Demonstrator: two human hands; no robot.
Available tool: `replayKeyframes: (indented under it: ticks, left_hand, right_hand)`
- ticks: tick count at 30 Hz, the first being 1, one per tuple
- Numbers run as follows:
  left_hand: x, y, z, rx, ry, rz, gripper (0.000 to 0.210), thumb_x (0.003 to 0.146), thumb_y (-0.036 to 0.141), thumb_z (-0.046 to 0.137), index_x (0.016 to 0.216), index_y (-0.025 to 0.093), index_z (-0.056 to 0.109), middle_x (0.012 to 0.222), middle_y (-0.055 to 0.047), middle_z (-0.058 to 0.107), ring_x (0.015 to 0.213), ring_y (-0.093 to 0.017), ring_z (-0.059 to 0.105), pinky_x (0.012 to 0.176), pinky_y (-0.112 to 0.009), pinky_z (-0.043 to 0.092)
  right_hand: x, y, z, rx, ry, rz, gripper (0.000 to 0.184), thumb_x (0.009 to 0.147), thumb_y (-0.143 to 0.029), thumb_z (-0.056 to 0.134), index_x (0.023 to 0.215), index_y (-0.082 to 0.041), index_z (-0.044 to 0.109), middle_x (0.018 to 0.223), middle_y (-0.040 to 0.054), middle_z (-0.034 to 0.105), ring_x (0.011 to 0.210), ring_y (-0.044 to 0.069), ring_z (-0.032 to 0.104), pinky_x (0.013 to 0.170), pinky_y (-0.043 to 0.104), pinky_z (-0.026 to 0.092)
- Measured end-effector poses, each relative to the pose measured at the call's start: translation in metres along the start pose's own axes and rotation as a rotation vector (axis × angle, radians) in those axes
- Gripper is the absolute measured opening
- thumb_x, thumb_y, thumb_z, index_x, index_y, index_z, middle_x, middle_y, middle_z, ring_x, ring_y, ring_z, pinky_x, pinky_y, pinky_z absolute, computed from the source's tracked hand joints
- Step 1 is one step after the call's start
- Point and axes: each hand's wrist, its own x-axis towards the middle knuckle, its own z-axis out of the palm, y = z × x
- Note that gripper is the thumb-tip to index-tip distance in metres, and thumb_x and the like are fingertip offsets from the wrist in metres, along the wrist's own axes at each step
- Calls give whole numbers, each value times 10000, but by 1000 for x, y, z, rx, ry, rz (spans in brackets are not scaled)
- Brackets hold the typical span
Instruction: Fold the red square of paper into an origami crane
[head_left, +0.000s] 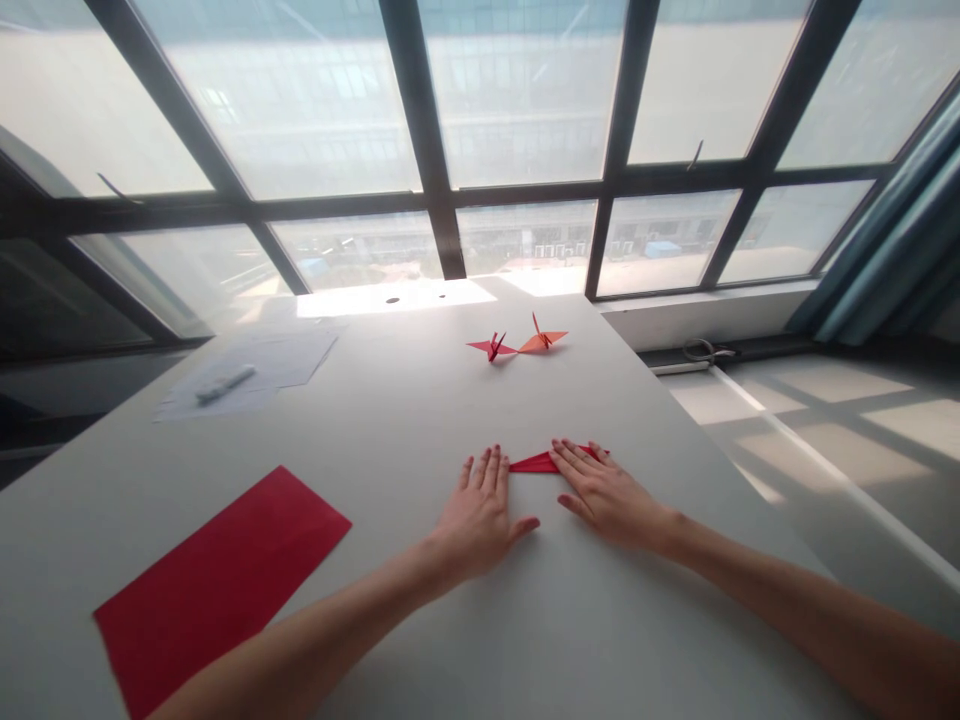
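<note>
**Red strip (534,463) lying partly folded beneath fingers**

Nearest, a red sheet (225,580) is lying flat on the white table (420,410), apparently unworked. Beyond it, the left hand (478,512) is resting palm-down, grasping nothing, its fingers by the strip's left tip; whether they are touching it, I cannot tell. The right hand (600,492) is spreading flat over the strip's right part, unclenched. Narrow folds are showing, so shaping seems under way, not complete. Farther off, a red crane (495,346) and an orange crane (545,339) are standing close together, seemingly finished.
</note>
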Motion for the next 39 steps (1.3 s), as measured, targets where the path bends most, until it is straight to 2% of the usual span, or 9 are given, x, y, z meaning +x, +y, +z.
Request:
replayKeyframes:
  ticks: [4,7,11,15,20,25,29,34,39]
  left_hand:
    - [2,1,-6,37,136,-110,946,897,713,273,1446,-57,318,1526,-299,224,1454,-388,148,1172,-531,177]
    - [13,5,-5,-5,258,139,746,974,586,221,1508,65,238,1577,-184,187,1480,-289,106,1195,-477,146]
    - [23,5,5,-96,192,345,721,975,599,204,1537,151,147,1581,-119,213,1479,-230,145,1196,-439,163]
    - [23,3,8,-132,168,330,744,961,630,215,1537,162,156,1585,-118,194,1479,-234,149,1197,-444,163]
    - [23,3,6,-140,158,328,752,957,639,216,1533,158,173,1584,-124,194,1480,-235,140,1199,-454,146]
    - [24,3,7,-144,159,334,772,952,647,218,1537,148,149,1586,-131,179,1481,-244,126,1200,-458,138]
    - [23,3,7,-144,168,333,773,953,643,229,1540,149,130,1589,-129,168,1482,-247,123,1199,-462,145]
    - [22,4,5,-141,154,328,757,958,635,222,1531,143,172,1584,-129,197,1482,-235,126,1201,-460,141]
    - [23,4,4,-154,148,324,763,953,644,222,1524,138,203,1584,-128,199,1484,-233,125,1206,-465,122]
  right_hand:
    - [1,0,2,4,9,2,667,999,-539,215,1541,-153,173,1591,106,172,1471,244,177,1192,488,161]
    - [1,0,5,6,33,13,673,996,-543,235,1544,-161,155,1588,109,193,1470,247,181,1189,492,169]
    - [1,1,4,5,34,4,673,994,-544,241,1541,-160,166,1583,105,218,1465,239,202,1188,481,179]
    - [2,4,2,-19,37,19,659,995,-552,225,1533,-171,215,1576,96,242,1459,242,224,1187,503,158]
    - [8,8,1,-61,107,169,712,986,-574,224,1502,-89,300,1547,170,297,1451,276,242,1181,518,155]
    - [12,3,2,-34,80,-1,716,980,-588,236,1527,-126,229,1575,120,236,1467,240,197,1196,481,136]
    - [12,0,-1,-34,46,-19,703,978,-596,229,1531,-161,224,1576,100,241,1463,239,209,1192,490,141]
    - [12,5,1,-97,71,81,717,966,-617,227,1509,-154,299,1558,129,292,1449,278,248,1181,537,121]
    - [9,11,6,-120,135,198,806,950,-642,233,1517,-69,241,1550,193,275,1452,299,230,1177,541,136]
